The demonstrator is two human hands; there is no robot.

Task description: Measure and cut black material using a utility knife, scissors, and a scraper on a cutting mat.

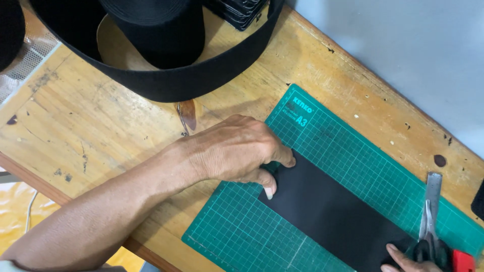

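Note:
A wide black strip lies diagonally across a green cutting mat marked with a white grid. My left hand rests on the strip's upper left end, thumb and fingertips pressing that edge down on the mat. At the lower right corner my right hand is only partly in frame. Its fingers touch the strip's other end and close around scissors with black and red handles, whose shut blades point up the mat.
The mat lies on a worn wooden table beside a pale wall. A large roll of wide black band stands at the back, its loose loop curving over the tabletop. The table's near edge runs lower left.

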